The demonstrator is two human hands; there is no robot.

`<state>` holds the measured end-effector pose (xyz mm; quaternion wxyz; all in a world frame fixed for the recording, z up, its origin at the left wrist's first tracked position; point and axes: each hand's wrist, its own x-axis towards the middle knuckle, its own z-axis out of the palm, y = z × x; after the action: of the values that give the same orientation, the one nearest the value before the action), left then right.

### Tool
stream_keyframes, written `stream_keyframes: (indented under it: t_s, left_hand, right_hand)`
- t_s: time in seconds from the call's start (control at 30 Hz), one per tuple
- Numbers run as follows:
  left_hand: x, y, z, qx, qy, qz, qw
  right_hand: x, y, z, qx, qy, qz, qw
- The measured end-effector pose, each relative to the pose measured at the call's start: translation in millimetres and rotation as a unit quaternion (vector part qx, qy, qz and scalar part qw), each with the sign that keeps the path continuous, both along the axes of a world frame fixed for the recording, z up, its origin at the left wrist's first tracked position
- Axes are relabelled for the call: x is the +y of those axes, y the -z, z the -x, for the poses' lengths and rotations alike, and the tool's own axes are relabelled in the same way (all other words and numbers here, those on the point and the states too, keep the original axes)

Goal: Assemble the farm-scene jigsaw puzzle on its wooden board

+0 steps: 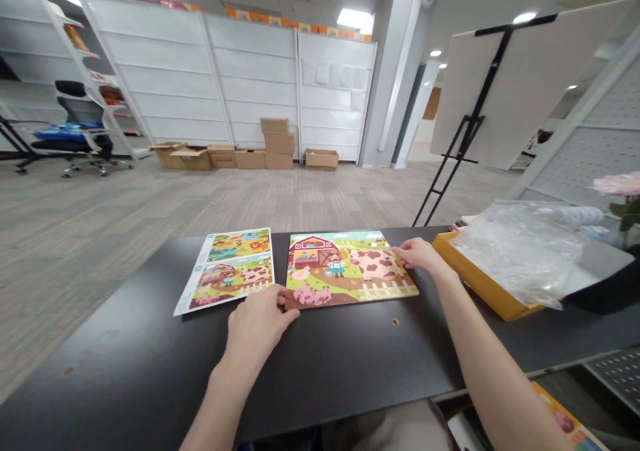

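Observation:
A farm picture board (pixel 350 271) lies flat on the black table, showing a red barn, a spotted cow, a pig and a white fence. My left hand (pixel 260 321) is at its lower left corner, thumb and fingers closed on the edge. On the right edge, near the cow, my right hand (pixel 420 256) grips the board with its fingers together. Just left of the board rests a printed sheet (pixel 240 267) with two pictures, the lower one matching the farm scene. My left fingertips hide the sheet's lower right part.
On the table's right stands a yellow box (pixel 480 287) with crumpled clear plastic (pixel 520 251) on top. The black table (pixel 340 364) has small holes. Beyond it are an easel board (pixel 515 84), cardboard boxes (pixel 277 144) and an office chair (pixel 75 131).

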<state>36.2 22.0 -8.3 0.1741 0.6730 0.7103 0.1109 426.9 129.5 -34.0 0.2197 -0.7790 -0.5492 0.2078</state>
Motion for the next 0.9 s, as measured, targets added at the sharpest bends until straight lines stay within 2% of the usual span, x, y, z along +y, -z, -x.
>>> stream_keyframes:
  t_s: [0.4, 0.57, 0.7, 0.9]
  left_hand:
    - [-5.0, -0.7, -9.2, 0.02, 0.005, 0.005, 1.0]
    - [-0.1, 4.2, -14.5, 0.014, 0.033, -0.014, 0.999]
    - [3.9, 9.3, -17.7, 0.004, 0.046, -0.029, 0.999]
    - [2.5, 2.3, -19.8, 0.017, 0.067, -0.03, 0.997]
  right_hand:
    - [4.1, 6.4, -12.0, 0.024, 0.017, 0.01, 1.0]
    - [4.3, 9.9, -22.5, -0.003, 0.011, -0.004, 1.0]
    - [0.7, 6.6, -28.1, -0.02, 0.018, -0.014, 1.0]
    - [-9.3, -0.9, -14.7, -0.083, 0.014, -0.04, 0.996]
